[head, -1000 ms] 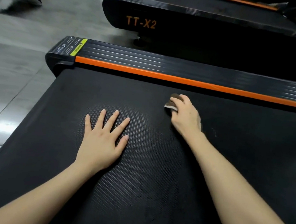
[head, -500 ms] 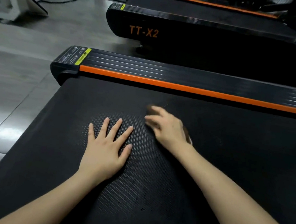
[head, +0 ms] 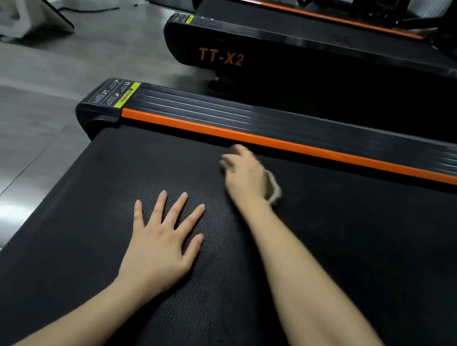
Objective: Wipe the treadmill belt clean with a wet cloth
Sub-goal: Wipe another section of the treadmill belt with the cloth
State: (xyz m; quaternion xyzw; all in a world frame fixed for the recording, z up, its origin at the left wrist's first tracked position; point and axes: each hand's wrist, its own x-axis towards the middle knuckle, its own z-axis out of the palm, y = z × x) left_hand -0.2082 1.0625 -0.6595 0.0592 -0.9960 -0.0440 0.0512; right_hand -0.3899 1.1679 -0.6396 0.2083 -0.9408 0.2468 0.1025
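The black textured treadmill belt (head: 353, 254) fills the lower frame. My left hand (head: 163, 239) lies flat on it, palm down, fingers spread and straight. My right hand (head: 245, 174) is further up the belt, just below the orange side rail (head: 308, 148), and is blurred by motion. Under it is a small pale cloth (head: 273, 189); only an edge of the cloth sticks out at the right of the hand. The fingers cover the cloth and press it to the belt.
A black ribbed side step (head: 255, 116) with a yellow warning label (head: 127, 94) runs beyond the orange rail. Another black treadmill marked TT-X2 (head: 221, 57) stands behind it. Grey floor (head: 17, 124) lies to the left, with white equipment (head: 20, 7) at the far left.
My right hand swept the cloth left towards my left hand, then back up the belt towards the orange rail. My left hand stayed flat in place. The camera tilted up slightly.
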